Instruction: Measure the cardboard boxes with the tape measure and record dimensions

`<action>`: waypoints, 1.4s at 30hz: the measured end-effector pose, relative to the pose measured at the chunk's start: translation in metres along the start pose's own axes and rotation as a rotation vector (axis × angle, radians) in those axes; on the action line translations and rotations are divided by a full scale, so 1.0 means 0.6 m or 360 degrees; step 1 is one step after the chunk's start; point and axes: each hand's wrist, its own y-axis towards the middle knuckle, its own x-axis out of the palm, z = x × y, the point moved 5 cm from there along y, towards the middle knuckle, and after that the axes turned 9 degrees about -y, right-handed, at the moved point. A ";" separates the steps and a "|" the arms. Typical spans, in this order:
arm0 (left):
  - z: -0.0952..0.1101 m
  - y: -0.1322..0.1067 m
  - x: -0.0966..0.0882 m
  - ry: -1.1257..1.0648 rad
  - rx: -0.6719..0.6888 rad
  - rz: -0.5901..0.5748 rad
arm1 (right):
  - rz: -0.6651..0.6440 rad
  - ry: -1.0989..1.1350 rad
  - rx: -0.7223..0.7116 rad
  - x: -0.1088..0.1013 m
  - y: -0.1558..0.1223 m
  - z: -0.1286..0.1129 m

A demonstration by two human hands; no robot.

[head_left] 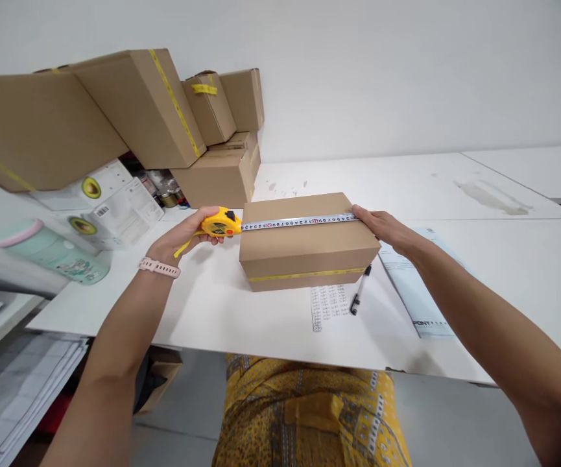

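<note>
A brown cardboard box (304, 250) with a yellow tape band lies on the white table (261, 324). My left hand (183, 237) grips a yellow tape measure case (220, 224) at the box's left end. The white tape blade (299, 222) runs across the box top. My right hand (382, 227) pinches the blade's end down at the box's right top edge.
A black pen (359, 293) and a printed sheet (329, 305) lie just in front of the box, with a paper form (416, 292) to its right. Stacked cardboard boxes (163, 117), white cartons and a mint-green flask (51, 253) crowd the left side.
</note>
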 end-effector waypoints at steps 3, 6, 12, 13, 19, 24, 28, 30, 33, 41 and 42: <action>0.000 0.006 0.000 0.0005 0.0002 0.0007 | -0.0014 -0.0015 -0.0111 0.001 0.001 -0.012; 0.020 -0.007 0.002 0.0045 0.0096 0.0024 | 0.0051 -0.0245 -0.0150 -0.013 0.005 -0.023; 0.000 -0.125 0.077 0.0117 0.0053 -0.0311 | 0.0509 -0.0251 -0.0314 -0.079 0.014 -0.071; -0.030 -0.150 0.113 -0.0053 -0.0121 -0.0498 | 0.0547 -0.0185 -0.0385 -0.081 0.018 -0.085; -0.157 -0.206 0.355 -0.1190 -0.0451 -0.0798 | 0.0162 -0.0424 -0.0711 -0.003 0.085 -0.186; -0.116 -0.168 0.419 -0.1394 -0.0232 -0.0535 | 0.0058 -0.0697 -0.0659 0.047 0.151 -0.204; -0.101 -0.169 0.415 -0.1414 -0.0275 -0.0478 | -0.0026 -0.0622 -0.0628 0.062 0.167 -0.181; -0.109 -0.179 0.419 -0.1430 -0.0324 -0.0476 | -0.0070 -0.0542 -0.0643 0.064 0.166 -0.172; -0.117 -0.190 0.430 -0.1470 -0.0359 -0.0473 | -0.0102 -0.0495 -0.0655 0.065 0.162 -0.166; -0.115 -0.188 0.431 -0.1352 -0.0358 -0.0449 | -0.0093 -0.0289 -0.0686 0.059 0.153 -0.178; -0.118 -0.194 0.422 -0.1303 -0.0344 -0.0465 | -0.0044 -0.0144 -0.0708 0.049 0.152 -0.178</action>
